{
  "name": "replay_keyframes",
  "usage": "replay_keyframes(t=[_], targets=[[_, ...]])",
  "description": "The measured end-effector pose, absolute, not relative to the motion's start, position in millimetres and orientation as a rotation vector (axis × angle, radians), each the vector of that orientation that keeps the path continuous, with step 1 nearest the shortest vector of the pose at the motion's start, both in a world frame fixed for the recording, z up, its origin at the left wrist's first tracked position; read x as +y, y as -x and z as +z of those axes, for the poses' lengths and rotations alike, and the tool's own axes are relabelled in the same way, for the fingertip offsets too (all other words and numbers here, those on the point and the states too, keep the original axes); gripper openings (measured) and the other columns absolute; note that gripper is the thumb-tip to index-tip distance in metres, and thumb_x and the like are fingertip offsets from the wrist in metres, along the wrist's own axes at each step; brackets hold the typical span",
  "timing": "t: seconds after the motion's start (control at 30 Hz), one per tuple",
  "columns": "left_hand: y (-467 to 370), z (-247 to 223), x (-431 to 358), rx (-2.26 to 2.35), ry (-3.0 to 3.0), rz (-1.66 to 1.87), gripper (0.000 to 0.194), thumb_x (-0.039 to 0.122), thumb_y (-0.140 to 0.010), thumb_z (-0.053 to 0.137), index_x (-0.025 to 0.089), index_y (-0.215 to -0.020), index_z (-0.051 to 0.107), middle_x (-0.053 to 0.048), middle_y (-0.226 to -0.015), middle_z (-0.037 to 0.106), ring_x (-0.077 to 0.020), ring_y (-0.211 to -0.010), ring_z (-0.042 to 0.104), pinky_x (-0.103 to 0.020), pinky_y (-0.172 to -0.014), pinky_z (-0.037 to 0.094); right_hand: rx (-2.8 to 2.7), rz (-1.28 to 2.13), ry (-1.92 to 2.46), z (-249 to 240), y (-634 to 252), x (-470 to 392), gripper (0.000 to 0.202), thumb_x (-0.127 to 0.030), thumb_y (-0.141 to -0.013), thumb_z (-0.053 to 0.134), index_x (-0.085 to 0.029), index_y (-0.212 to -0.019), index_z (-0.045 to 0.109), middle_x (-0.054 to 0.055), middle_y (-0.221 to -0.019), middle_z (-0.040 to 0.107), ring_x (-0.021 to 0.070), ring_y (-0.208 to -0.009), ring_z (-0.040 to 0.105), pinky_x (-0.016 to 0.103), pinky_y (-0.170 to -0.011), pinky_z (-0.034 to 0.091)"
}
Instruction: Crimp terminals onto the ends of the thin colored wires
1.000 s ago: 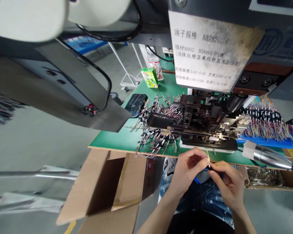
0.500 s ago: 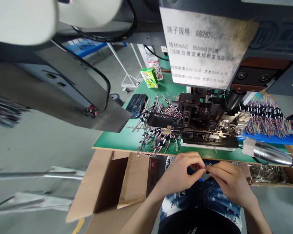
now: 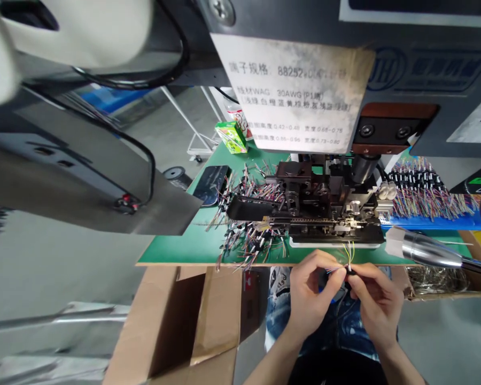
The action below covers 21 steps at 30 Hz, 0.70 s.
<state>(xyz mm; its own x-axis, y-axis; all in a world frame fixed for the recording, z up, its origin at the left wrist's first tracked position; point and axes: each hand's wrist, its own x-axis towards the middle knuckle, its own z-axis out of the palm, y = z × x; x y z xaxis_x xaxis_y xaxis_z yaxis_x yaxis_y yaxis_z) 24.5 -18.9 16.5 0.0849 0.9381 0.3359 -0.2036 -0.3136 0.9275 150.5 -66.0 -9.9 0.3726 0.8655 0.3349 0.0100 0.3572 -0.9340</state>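
Between my two hands, just in front of the green table's front edge, is a small wire bundle (image 3: 349, 255) with thin yellow and white wires pointing up toward the machine. My left hand (image 3: 315, 289) pinches thin wires on its left side between thumb and forefinger. My right hand (image 3: 374, 297) is closed on the dark part of the same bundle, its fingertips close to the left ones. Behind them stands a dark crimping machine (image 3: 324, 214) with a metal strip track. The wire ends lie just short of its front edge.
Piles of wire bundles (image 3: 252, 240) lie left of the machine, more (image 3: 428, 187) on a blue tray at right. A phone (image 3: 211, 184), a green box (image 3: 231, 137), a metal nozzle (image 3: 428, 248) and an open carton (image 3: 218, 310) surround the work area. A metal guard (image 3: 160, 208) juts in at left.
My hands have drawn together and turned more upright. The yellow and white wires now stand up from between the fingertips. The camera view has shifted.
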Motion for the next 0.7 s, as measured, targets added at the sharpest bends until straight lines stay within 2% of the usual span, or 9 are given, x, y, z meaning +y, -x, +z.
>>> replay_keyframes(t=[0.17, 0.33, 0.4, 0.53, 0.6, 0.7], targets=[[-18, 22, -14, 0.803, -1.256, 1.252, 0.015, 0.018, -0.091, 0.078, 0.017, -0.078, 0.072, -0.001, -0.075, 0.067, -0.0151, -0.072, 0.062, -0.022, -0.068, 0.051, -1.150, 0.720, 1.046, -5, -155, -61, 0.030, -0.008, -0.096, 0.076, -0.032, -0.113, 0.086, -0.001, -0.090, 0.083, 0.0141, -0.077, 0.076, 0.019, -0.061, 0.058], [-11, 20, -10, 0.796, -1.197, 1.146, 0.013, 0.024, -0.092, 0.079, 0.018, -0.083, 0.073, -0.001, -0.080, 0.068, -0.0158, -0.075, 0.065, -0.023, -0.071, 0.053, -1.219, 0.728, 1.079, -6, -158, -60, 0.029, -0.011, -0.098, 0.074, -0.033, -0.113, 0.085, 0.003, -0.099, 0.080, 0.0145, -0.073, 0.073, 0.019, -0.050, 0.053], [-11, 15, -12, 0.818, -1.196, 1.133, 0.008, 0.027, -0.094, 0.077, 0.019, -0.093, 0.077, -0.004, -0.091, 0.075, -0.0187, -0.086, 0.071, -0.025, -0.078, 0.057, -1.205, 0.715, 1.120, -8, -158, -60, 0.025, -0.014, -0.100, 0.074, -0.032, -0.112, 0.086, 0.004, -0.104, 0.077, 0.0126, -0.065, 0.069, 0.021, -0.049, 0.055], [-13, 6, -18, 0.902, -1.242, 1.040, 0.020, 0.032, -0.098, 0.072, 0.019, -0.110, 0.083, -0.012, -0.120, 0.082, -0.0272, -0.112, 0.076, -0.035, -0.100, 0.059, -1.211, 0.587, 1.188, -14, -157, -58, 0.027, -0.016, -0.101, 0.072, -0.034, -0.117, 0.086, 0.006, -0.114, 0.074, 0.0110, -0.060, 0.067, 0.025, -0.052, 0.060], [-14, 5, -20, 0.936, -1.267, 1.011, 0.023, 0.034, -0.100, 0.069, 0.018, -0.107, 0.084, -0.014, -0.119, 0.083, -0.0294, -0.113, 0.076, -0.038, -0.104, 0.057, -1.251, 0.519, 1.194, -14, -157, -58, 0.033, -0.013, -0.102, 0.071, -0.036, -0.121, 0.085, 0.005, -0.117, 0.073, 0.0102, -0.060, 0.068, 0.026, -0.056, 0.063], [-15, 10, -20, 0.948, -1.294, 0.997, 0.027, 0.036, -0.101, 0.065, 0.017, -0.093, 0.082, -0.012, -0.100, 0.082, -0.0278, -0.099, 0.075, -0.036, -0.095, 0.058, -1.314, 0.439, 1.199, -12, -157, -59, 0.039, -0.009, -0.101, 0.069, -0.036, -0.124, 0.084, 0.004, -0.119, 0.070, 0.0076, -0.058, 0.070, 0.024, -0.060, 0.065]])
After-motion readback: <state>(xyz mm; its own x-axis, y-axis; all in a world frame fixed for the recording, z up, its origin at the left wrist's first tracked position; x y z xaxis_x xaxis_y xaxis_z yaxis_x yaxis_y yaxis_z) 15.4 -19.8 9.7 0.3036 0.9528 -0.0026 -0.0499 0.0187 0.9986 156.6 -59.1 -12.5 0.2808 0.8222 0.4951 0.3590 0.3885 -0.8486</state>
